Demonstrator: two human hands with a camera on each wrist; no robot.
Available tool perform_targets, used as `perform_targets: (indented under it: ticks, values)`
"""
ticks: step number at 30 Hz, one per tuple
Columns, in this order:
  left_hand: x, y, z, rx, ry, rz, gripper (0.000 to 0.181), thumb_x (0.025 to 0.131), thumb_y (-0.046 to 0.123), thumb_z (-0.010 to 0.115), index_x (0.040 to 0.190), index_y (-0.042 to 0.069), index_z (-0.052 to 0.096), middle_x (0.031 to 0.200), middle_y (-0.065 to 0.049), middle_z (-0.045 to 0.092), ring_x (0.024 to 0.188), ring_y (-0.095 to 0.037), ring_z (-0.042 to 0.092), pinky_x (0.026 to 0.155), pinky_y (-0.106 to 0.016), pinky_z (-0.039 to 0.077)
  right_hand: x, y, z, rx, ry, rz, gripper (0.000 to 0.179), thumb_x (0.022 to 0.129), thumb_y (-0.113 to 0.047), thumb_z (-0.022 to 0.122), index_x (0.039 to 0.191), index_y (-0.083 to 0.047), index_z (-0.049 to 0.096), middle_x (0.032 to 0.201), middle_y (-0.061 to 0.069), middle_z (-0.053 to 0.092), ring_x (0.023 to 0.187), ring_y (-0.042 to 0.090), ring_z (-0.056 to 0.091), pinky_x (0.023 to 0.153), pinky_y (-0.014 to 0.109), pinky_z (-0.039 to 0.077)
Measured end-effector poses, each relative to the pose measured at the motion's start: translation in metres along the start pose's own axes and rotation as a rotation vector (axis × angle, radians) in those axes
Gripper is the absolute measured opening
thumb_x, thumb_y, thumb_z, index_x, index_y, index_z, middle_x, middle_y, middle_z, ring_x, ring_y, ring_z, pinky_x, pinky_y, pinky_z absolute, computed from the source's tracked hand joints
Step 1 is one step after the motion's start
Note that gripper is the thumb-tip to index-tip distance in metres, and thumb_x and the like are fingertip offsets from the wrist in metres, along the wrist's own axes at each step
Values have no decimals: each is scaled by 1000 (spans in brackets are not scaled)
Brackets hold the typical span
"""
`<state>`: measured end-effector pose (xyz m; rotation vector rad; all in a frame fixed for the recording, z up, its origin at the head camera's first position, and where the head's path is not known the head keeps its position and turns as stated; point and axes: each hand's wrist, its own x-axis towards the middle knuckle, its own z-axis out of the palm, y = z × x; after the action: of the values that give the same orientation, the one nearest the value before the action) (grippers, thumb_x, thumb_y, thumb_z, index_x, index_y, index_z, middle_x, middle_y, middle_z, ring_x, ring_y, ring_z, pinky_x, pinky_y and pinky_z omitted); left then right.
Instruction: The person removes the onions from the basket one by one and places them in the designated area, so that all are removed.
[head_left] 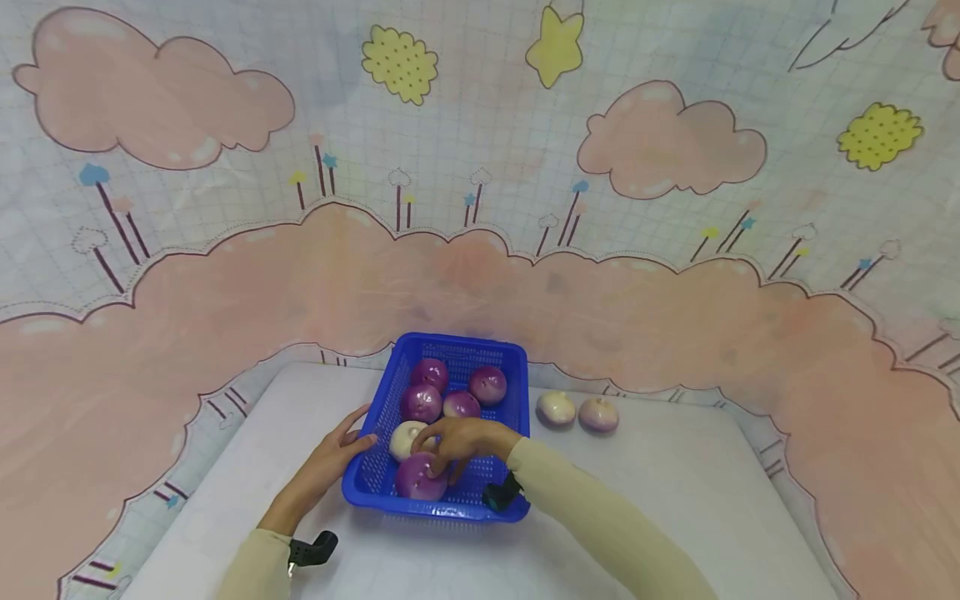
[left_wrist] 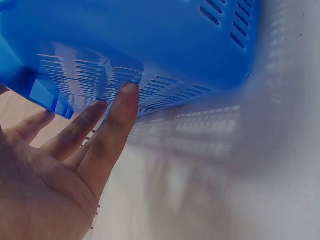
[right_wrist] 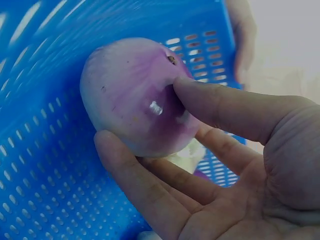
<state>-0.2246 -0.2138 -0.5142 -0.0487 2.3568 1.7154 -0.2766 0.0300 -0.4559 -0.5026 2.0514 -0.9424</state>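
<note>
My right hand [head_left: 463, 437] pinches a round, glossy purple onion [head_left: 416, 480] between thumb and fingers, toward the near-left corner inside the blue perforated plastic basket [head_left: 465, 510]. It lies leftward of my right wrist; my left hand [head_left: 328, 464] spreads straight fingers along the outer wall.

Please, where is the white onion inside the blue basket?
In the head view, the white onion lies toward the left side of the blue basket, just beyond the purple onion held by the right hand.

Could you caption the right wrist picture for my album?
A right hand grips a shiny purple onion inside a blue perforated basket.
</note>
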Motion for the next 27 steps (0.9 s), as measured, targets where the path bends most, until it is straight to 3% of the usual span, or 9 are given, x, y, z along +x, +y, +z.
perform_targets:
  ticks: [6, 16, 27]
  values:
    - [1, 1, -1, 0, 0, -9, 69, 98, 39, 56, 157, 29, 20, 153, -29, 36, 131, -50, 48, 104, -64, 42, -10, -3, -7, 23, 6, -55, 37, 85, 0, 71, 117, -16, 65, 111, 11, 60, 87, 23, 67, 73, 44, 62]
    - [-1, 1, 0, 0, 6, -11, 70, 98, 39, 56, 157, 29, 20, 153, -29, 37, 130, -50, 50, 104, -64, 42, -25, -3, -16, 91, 27, -107, 38, 87, -2, 70, 119, -20, 66, 124, 14, 59, 107, 26, 62, 81, 48, 60]
    - [-2, 3, 1, 1, 16, -9, 70, 98, 38, 57, 157, 27, 21, 152, -30, 36, 128, -50, 51, 103, -63, 43, -42, 4, -27, 236, 48, -206, 38, 87, -1, 69, 122, -17, 64, 121, 14, 58, 106, 27, 63, 85, 54, 58]
